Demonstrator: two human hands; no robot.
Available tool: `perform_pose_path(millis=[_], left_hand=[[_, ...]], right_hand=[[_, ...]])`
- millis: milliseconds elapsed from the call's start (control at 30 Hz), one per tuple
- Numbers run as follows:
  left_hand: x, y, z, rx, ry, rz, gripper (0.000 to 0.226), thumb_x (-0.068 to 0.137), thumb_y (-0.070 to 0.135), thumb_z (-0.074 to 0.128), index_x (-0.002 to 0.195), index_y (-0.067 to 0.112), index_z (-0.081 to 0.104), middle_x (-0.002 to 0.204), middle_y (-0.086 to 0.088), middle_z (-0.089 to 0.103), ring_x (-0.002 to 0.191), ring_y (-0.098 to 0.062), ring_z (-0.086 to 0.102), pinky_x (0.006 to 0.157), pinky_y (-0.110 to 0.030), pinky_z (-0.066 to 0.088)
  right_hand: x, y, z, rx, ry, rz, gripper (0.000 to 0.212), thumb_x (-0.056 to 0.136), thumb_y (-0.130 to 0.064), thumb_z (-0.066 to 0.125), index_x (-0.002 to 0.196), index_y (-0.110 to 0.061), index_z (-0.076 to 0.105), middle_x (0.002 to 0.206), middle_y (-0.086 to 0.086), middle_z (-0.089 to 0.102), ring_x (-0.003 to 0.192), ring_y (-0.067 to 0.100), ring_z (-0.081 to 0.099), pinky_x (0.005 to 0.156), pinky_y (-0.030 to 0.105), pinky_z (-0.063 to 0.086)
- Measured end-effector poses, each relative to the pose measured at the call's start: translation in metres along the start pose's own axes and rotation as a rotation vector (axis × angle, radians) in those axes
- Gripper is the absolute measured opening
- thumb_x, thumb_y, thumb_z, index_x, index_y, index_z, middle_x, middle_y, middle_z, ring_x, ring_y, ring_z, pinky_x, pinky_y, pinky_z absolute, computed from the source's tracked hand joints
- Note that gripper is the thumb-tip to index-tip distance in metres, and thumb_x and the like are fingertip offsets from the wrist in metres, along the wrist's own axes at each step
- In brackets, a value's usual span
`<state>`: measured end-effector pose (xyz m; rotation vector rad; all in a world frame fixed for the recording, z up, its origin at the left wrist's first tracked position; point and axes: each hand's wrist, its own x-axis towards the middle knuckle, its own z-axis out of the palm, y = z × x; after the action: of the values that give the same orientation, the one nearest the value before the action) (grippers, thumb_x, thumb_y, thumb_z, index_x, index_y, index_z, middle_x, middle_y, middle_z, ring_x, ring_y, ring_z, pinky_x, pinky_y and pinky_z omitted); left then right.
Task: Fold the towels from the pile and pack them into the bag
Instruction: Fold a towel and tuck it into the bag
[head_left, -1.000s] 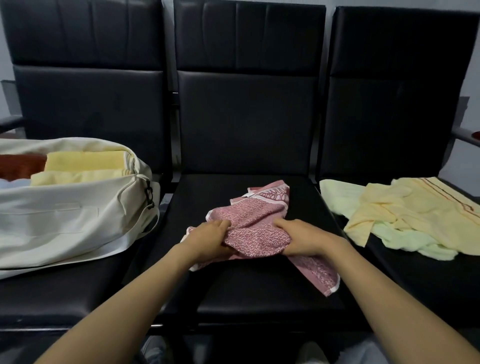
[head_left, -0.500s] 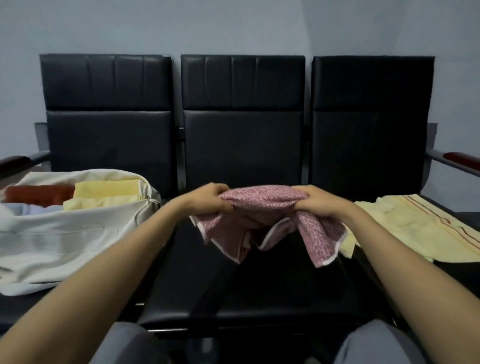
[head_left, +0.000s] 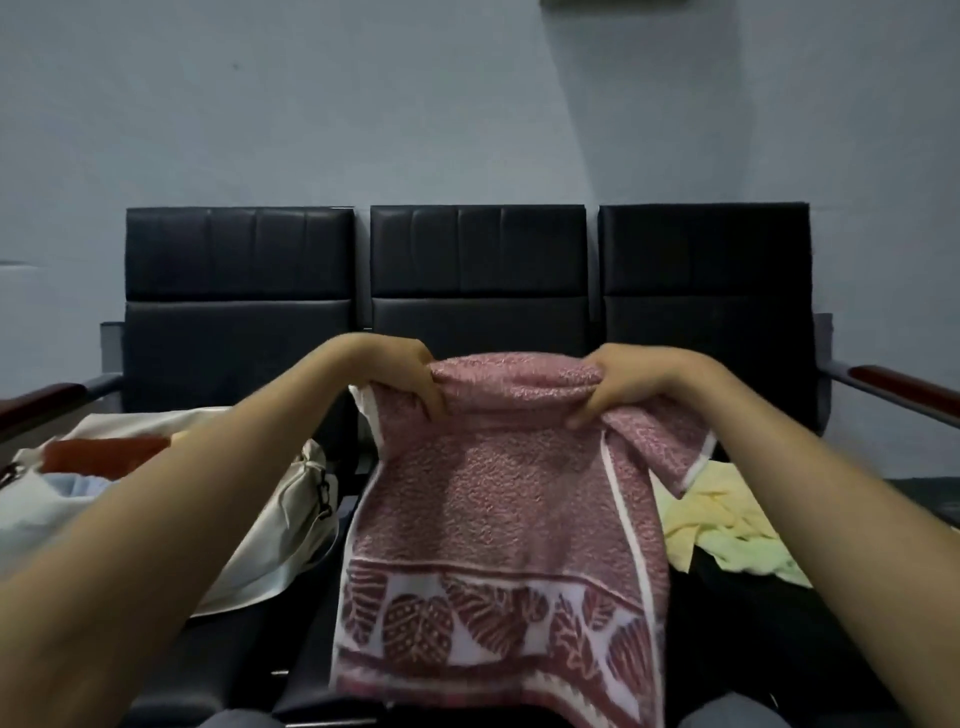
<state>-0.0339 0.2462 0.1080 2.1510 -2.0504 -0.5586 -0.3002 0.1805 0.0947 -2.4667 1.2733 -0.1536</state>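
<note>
A pink towel (head_left: 493, 499) with a white leaf-patterned border hangs in the air over the middle seat. My left hand (head_left: 400, 376) grips its upper edge on the left, and my right hand (head_left: 631, 382) grips the upper edge on the right. The cloth drops down in front of me and hides most of the middle seat. A cream bag (head_left: 280, 519) lies open on the left seat with folded towels inside, an orange one (head_left: 104, 452) and a pale blue one (head_left: 78, 486) showing. The pile of yellow and pale green towels (head_left: 727, 530) lies on the right seat.
Three joined black padded chairs (head_left: 239, 291) stand against a grey wall. Wooden armrests (head_left: 904, 382) stick out at both ends of the row. My knees show at the bottom edge of the view.
Both hands have lifted the pink towel from the middle seat up to chest height, and it has unfurled to hang down. The view has tilted upward.
</note>
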Motion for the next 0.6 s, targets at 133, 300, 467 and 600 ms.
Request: perform_pose_path(millis=[133, 300, 467, 600], left_hand=[[0.036, -0.006, 0.033, 0.371, 0.47, 0.041, 0.028, 0.082, 0.028, 0.063, 0.105, 0.012, 0.062, 0.109, -0.01, 0.066, 0.1, -0.031, 0.061, 0.079, -0.035, 0.045], [0.066, -0.043, 0.06, 0.405, 1.038, 0.239, 0.021, 0.076, 0.008, 0.059, 0.097, 0.007, 0.056, 0.091, -0.01, 0.061, 0.087, -0.034, 0.058, 0.078, -0.038, 0.031], [0.073, -0.07, 0.111, 0.453, 1.049, 0.285, 0.034, 0.062, 0.016, 0.076, 0.089, 0.011, 0.058, 0.079, -0.005, 0.06, 0.073, -0.03, 0.059, 0.074, -0.035, 0.029], [0.066, -0.076, 0.148, 0.312, 0.508, 0.148, 0.035, 0.082, 0.037, 0.066, 0.111, 0.019, 0.058, 0.111, 0.0, 0.064, 0.108, -0.026, 0.058, 0.089, -0.036, 0.033]], right_hand=[[0.045, 0.011, 0.025, -0.512, 0.344, 0.204, 0.031, 0.082, -0.013, 0.063, 0.114, -0.017, 0.063, 0.113, 0.01, 0.063, 0.1, 0.03, 0.063, 0.08, 0.035, 0.05], [0.07, 0.022, 0.04, -0.69, 1.129, -0.134, 0.032, 0.059, 0.015, 0.07, 0.085, -0.001, 0.061, 0.08, 0.019, 0.055, 0.065, 0.034, 0.055, 0.055, 0.035, 0.04], [0.072, 0.036, 0.08, -0.637, 0.962, -0.155, 0.032, 0.061, 0.01, 0.07, 0.088, -0.004, 0.062, 0.082, 0.014, 0.057, 0.071, 0.034, 0.058, 0.057, 0.036, 0.041], [0.057, 0.053, 0.117, -0.373, 0.176, 0.007, 0.023, 0.08, -0.019, 0.063, 0.103, -0.019, 0.058, 0.107, 0.005, 0.062, 0.099, 0.027, 0.06, 0.072, 0.032, 0.044]])
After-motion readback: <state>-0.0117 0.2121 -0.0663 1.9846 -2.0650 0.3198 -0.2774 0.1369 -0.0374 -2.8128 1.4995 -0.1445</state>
